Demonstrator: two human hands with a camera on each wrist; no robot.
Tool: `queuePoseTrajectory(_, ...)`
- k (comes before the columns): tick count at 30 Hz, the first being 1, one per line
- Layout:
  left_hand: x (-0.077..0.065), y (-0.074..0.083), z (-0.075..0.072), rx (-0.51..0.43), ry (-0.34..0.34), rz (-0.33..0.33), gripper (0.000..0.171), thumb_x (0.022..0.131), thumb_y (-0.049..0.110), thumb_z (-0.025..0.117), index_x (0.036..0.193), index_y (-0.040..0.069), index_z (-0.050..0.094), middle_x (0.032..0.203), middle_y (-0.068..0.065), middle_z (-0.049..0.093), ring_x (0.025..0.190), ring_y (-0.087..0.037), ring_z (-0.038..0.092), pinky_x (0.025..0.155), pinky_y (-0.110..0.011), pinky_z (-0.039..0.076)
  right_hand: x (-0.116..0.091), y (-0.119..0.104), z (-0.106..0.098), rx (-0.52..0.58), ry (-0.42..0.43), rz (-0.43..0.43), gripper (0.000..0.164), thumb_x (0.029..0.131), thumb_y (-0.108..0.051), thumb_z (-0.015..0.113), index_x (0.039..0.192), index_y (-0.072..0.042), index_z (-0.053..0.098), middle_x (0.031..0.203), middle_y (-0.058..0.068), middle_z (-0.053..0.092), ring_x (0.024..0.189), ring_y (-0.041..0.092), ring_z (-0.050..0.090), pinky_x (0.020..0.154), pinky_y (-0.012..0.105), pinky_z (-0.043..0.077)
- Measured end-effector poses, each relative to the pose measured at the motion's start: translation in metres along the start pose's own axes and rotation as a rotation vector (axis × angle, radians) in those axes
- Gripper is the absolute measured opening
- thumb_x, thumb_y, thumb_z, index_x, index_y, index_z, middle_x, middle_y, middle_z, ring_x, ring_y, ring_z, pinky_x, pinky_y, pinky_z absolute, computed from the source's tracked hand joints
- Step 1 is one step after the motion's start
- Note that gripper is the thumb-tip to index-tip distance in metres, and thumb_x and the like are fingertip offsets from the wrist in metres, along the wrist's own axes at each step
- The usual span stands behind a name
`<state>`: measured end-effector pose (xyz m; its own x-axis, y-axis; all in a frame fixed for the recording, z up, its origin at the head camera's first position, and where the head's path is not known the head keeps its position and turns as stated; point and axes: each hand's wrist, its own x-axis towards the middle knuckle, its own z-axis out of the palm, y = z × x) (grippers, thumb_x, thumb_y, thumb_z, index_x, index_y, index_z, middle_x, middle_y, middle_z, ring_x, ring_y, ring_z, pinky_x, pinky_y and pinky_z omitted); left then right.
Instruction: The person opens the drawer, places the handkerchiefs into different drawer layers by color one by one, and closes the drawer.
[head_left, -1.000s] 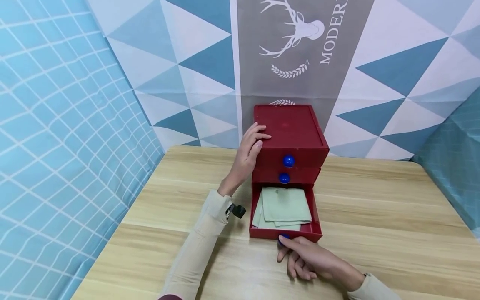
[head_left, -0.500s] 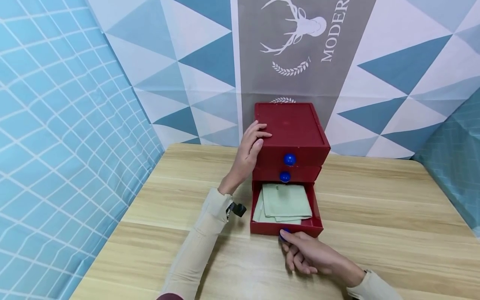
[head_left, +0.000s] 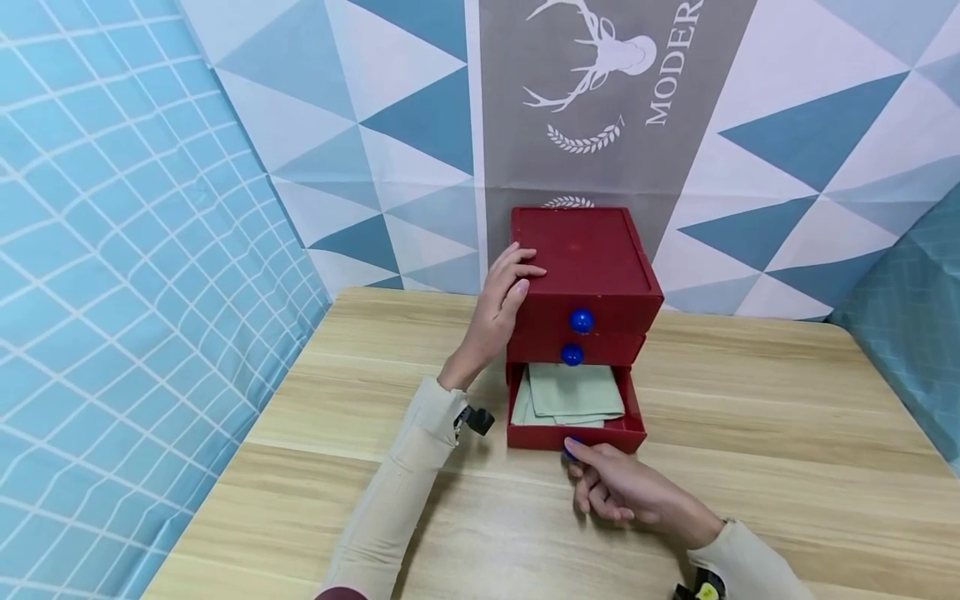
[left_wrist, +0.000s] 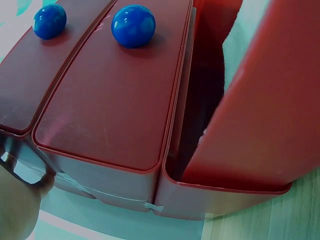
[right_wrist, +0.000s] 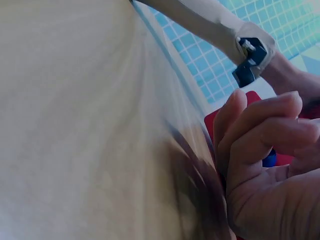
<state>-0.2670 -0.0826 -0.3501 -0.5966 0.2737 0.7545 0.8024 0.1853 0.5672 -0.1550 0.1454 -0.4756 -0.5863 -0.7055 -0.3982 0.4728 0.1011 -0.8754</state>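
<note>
A red cabinet (head_left: 581, 250) with three stacked drawers stands on the table. My left hand (head_left: 493, 312) rests against its upper left side, with fingertips over the top edge. In the left wrist view, part of that hand (left_wrist: 17, 207) shows beside the cabinet's side. The bottom drawer (head_left: 538, 437) is pulled partway out, and folded pale green cloths (head_left: 576, 392) lie inside. At the drawer's front, my right hand (head_left: 630, 483) pinches the blue knob (right_wrist: 270, 159), which the thumb and fingers mostly hide. Both upper drawers, with blue knobs (head_left: 581, 320), are closed.
The wooden table (head_left: 360, 375) extends to both sides of the cabinet. Behind it hangs a patterned backdrop (head_left: 405, 158), and a blue checked cloth (head_left: 127, 267) borders the left side. A black wrist camera (head_left: 477, 419) is strapped to my left wrist.
The bottom drawer has slid inward a little, with my right hand moving forward on its knob. My left hand has stayed on the cabinet.
</note>
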Motion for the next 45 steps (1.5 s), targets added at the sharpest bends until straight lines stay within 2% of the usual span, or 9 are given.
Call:
queuePoseTrajectory(4,0.000,0.002,0.000,-0.006,0.003,0.007,0.029,0.100,-0.001,0.038,0.116,-0.011,0.060,0.140,-0.033,0.044,0.144,-0.050,0.021,0.121,-0.050,0.014,0.002,-0.003,-0.005,-0.018,0.012,-0.001,0.050,0.104,-0.053,0.037,0.090,-0.006,0.047,0.066,0.003,0.064,0.037,0.005,0.047,0.034,0.017,0.035)
queuePoseTrajectory(11,0.000,0.000,-0.002,-0.006,0.003,0.008,0.029,0.099,-0.002,0.038,0.116,-0.011,0.060,0.140,-0.033,0.044,0.144,-0.050,0.021,0.122,-0.048,0.013,0.004,-0.006,-0.008,-0.013,-0.031,-0.007,0.049,0.106,-0.050,0.034,0.091,-0.005,0.048,0.068,0.005,0.066,0.038,0.005,0.049,0.034,0.017,0.038)
queuePoseTrajectory(17,-0.001,0.000,-0.002,-0.001,0.004,0.015,0.028,0.100,-0.002,0.038,0.116,-0.011,0.060,0.140,-0.033,0.045,0.144,-0.051,0.021,0.122,-0.049,0.013,0.010,-0.013,-0.012,-0.047,0.021,-0.030,0.050,0.106,-0.051,0.033,0.090,-0.005,0.046,0.067,0.006,0.066,0.039,0.006,0.049,0.034,0.017,0.037)
queuePoseTrajectory(22,-0.003,-0.019,0.003,0.016,0.010,0.031,0.030,0.102,0.004,0.038,0.118,-0.007,0.061,0.143,-0.029,0.045,0.146,-0.045,0.021,0.122,-0.046,0.013,0.017,-0.016,-0.019,-0.068,0.036,-0.048,0.049,0.107,-0.049,0.033,0.090,-0.005,0.046,0.067,0.006,0.066,0.039,0.007,0.050,0.034,0.017,0.037)
queuePoseTrajectory(25,-0.004,-0.035,0.007,0.037,0.012,0.042,0.034,0.106,0.017,0.036,0.120,0.000,0.062,0.145,-0.021,0.046,0.148,-0.037,0.020,0.122,-0.044,0.013,0.021,-0.017,-0.024,-0.074,0.045,-0.062,0.049,0.106,-0.049,0.033,0.090,-0.005,0.046,0.067,0.006,0.066,0.038,0.007,0.049,0.034,0.018,0.037)
queuePoseTrajectory(28,-0.004,-0.043,0.008,0.056,0.010,0.038,0.041,0.107,0.030,0.033,0.121,0.005,0.063,0.147,-0.015,0.046,0.149,-0.032,0.020,0.122,-0.043,0.013,0.026,-0.021,-0.027,-0.094,0.064,-0.069,0.050,0.106,-0.050,0.034,0.089,-0.005,0.046,0.066,0.007,0.066,0.038,0.007,0.049,0.034,0.018,0.037)
queuePoseTrajectory(30,-0.004,-0.044,0.008,0.057,0.008,0.031,0.043,0.107,0.033,0.033,0.121,0.005,0.063,0.147,-0.014,0.046,0.149,-0.031,0.020,0.122,-0.044,0.014,0.029,-0.024,-0.030,-0.106,0.078,-0.070,0.050,0.106,-0.050,0.034,0.088,-0.005,0.046,0.066,0.007,0.066,0.038,0.008,0.049,0.034,0.018,0.037)
queuePoseTrajectory(36,-0.004,-0.045,0.008,0.061,0.008,0.029,0.037,0.106,0.025,0.036,0.122,0.005,0.063,0.147,-0.014,0.046,0.150,-0.030,0.020,0.122,-0.042,0.013,0.039,-0.033,-0.037,-0.132,0.102,-0.066,0.050,0.107,-0.047,0.035,0.085,-0.004,0.046,0.065,0.007,0.066,0.037,0.008,0.047,0.034,0.019,0.036)
queuePoseTrajectory(45,-0.005,-0.044,0.008,0.070,0.010,0.029,0.043,0.107,0.033,0.033,0.121,0.006,0.063,0.146,-0.014,0.046,0.149,-0.031,0.021,0.122,-0.041,0.014,0.047,-0.039,-0.044,-0.123,0.129,-0.053,0.049,0.106,-0.048,0.037,0.084,-0.005,0.047,0.066,0.007,0.066,0.038,0.008,0.048,0.034,0.019,0.036)
